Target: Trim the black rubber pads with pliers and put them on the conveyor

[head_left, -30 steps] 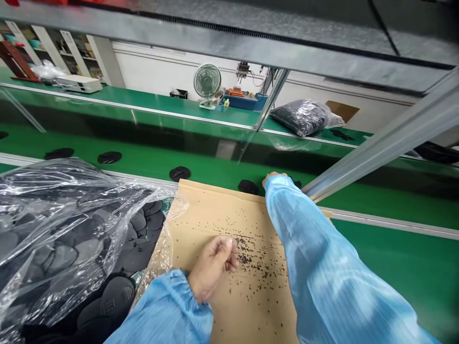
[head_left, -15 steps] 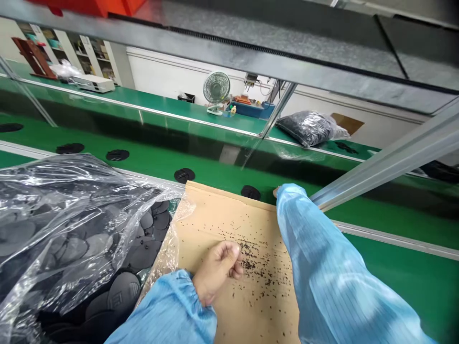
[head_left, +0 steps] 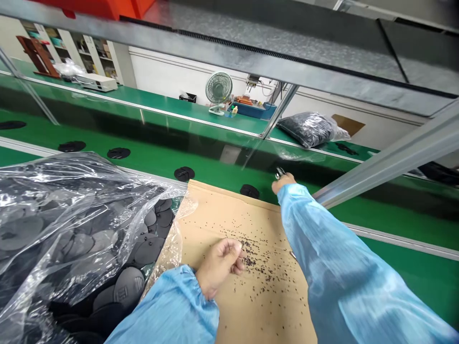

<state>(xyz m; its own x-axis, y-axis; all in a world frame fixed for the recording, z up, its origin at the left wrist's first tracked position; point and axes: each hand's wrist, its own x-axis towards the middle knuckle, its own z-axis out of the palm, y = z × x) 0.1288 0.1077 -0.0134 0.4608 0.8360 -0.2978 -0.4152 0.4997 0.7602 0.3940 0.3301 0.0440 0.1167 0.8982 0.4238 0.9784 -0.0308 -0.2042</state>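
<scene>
Clear plastic bag [head_left: 53,200], black discs [head_left: 143,252] heaped inside, left hand [head_left: 218,266] just beside

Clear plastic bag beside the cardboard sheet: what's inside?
The clear plastic bag holds overlapping dark grey round discs, some with a moulded mark. Glare and folds blur many of them, and whatever lies beneath the top layer is covered.

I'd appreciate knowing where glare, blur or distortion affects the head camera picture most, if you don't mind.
In the head view, white glare streaks the clear plastic bag over the dark round discs; the pale blue striped sleeve looks slightly soft towards the frame edge; the long grey metal rail slants steeply, probably from wide-angle distortion; the tan kraft paper and its dark specks stay fairly sharp.
</scene>
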